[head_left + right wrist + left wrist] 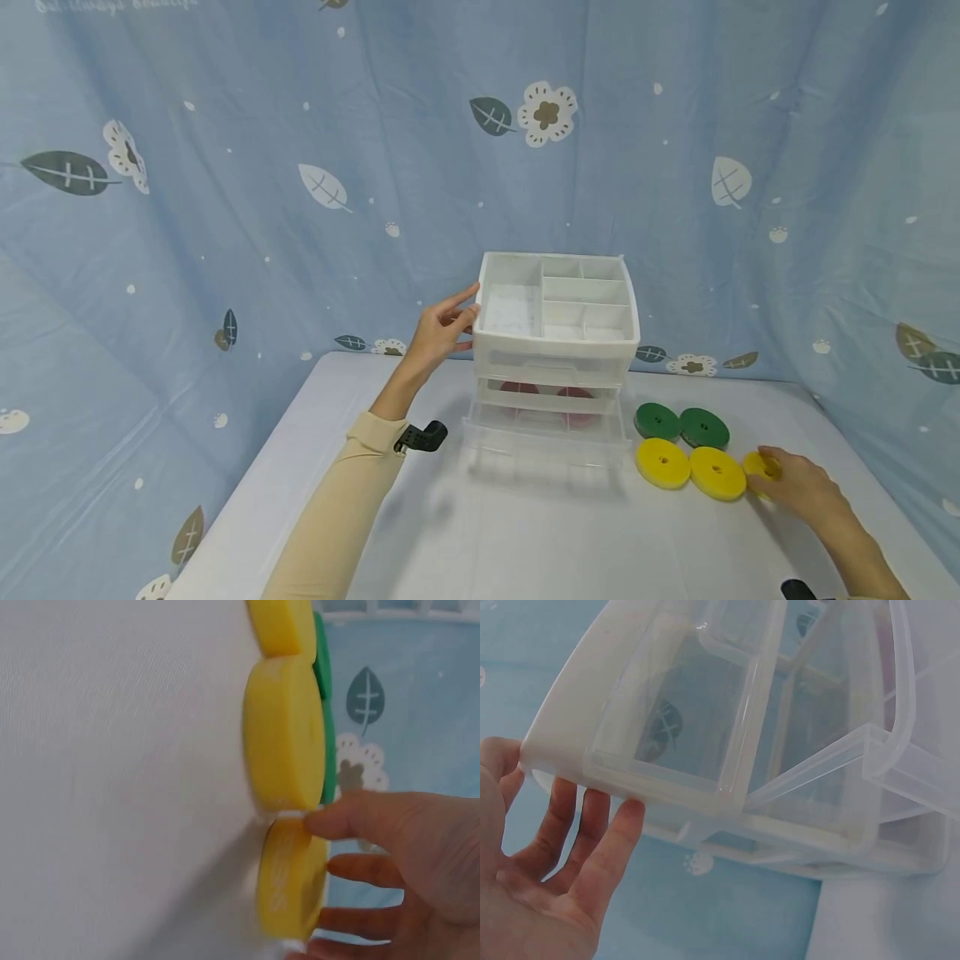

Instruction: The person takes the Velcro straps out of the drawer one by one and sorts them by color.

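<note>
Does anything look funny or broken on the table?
Nothing looks spilled or broken. A clear plastic drawer sticks out low on the white plastic drawer box, so its front looks uneven, but it's probably just open. The round yellow discs and round green discs sit beside it.

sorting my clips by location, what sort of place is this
Probably an indoor workspace, perhaps curtained off for demonstrations: a blue fabric curtain with leaf and flower prints hangs behind and beside a white table, which holds a white and clear plastic drawer unit and round yellow discs.
</note>
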The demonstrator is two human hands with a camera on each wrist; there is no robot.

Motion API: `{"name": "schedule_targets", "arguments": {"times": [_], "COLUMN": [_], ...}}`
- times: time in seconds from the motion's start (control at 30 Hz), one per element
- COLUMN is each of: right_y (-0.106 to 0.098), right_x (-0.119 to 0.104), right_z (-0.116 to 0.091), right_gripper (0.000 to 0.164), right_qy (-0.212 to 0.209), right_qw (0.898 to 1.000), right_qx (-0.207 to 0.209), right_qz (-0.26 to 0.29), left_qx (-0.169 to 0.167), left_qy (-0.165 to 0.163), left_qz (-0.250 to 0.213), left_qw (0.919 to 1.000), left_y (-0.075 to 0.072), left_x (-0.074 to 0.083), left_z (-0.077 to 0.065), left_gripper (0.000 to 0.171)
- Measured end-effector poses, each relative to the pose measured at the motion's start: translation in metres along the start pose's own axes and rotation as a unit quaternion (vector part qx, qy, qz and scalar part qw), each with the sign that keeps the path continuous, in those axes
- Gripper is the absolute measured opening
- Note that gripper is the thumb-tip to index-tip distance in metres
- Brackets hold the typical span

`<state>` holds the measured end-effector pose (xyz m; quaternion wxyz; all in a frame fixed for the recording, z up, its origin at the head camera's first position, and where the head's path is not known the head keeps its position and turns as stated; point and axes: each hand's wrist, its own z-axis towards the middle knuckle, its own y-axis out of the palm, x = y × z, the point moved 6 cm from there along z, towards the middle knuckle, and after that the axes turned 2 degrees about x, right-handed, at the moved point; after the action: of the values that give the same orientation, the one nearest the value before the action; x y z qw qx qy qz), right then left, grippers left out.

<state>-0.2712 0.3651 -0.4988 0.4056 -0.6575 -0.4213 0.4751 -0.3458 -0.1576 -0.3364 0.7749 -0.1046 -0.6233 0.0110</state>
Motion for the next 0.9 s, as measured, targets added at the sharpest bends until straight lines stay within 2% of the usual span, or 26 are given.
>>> {"name": "schedule_targets", "arguments": {"times": [0.2, 0.37, 0.47, 0.7, 0.9], "right_y": [-0.020, -0.032, -0.035, -0.041, -0.041], "right_x": [-0.038, -0.076, -0.098, -0.141, -0.170], "right_z": [-0.014, -0.031, -0.043, -0.070, -0.088], "right_gripper": [0.059, 0.061, 0.061, 0.057, 0.052], "right_qy": [-0.068, -0.097, -0.121, -0.183, -0.217], "right_qw": [0.992, 0.988, 0.983, 0.963, 0.948], "right_qx": [0.103, 0.118, 0.141, 0.197, 0.230], "right_qz": [-0.012, 0.002, 0.010, 0.028, 0.044], "left_qx": [0.002, 0.002, 0.002, 0.002, 0.003], "left_qy": [0.005, 0.007, 0.007, 0.008, 0.008], "left_qz": [0.001, 0.001, 0.003, 0.001, 0.003], "left_qw": [1.0000, 1.0000, 1.0000, 1.0000, 1.0000], "left_y": [0.001, 0.001, 0.001, 0.002, 0.003], "left_x": [0.001, 0.001, 0.001, 0.002, 0.003], "left_z": [-0.001, -0.002, -0.002, -0.004, -0.005], "left_gripper": [0.048, 0.047, 0.048, 0.048, 0.048]}}
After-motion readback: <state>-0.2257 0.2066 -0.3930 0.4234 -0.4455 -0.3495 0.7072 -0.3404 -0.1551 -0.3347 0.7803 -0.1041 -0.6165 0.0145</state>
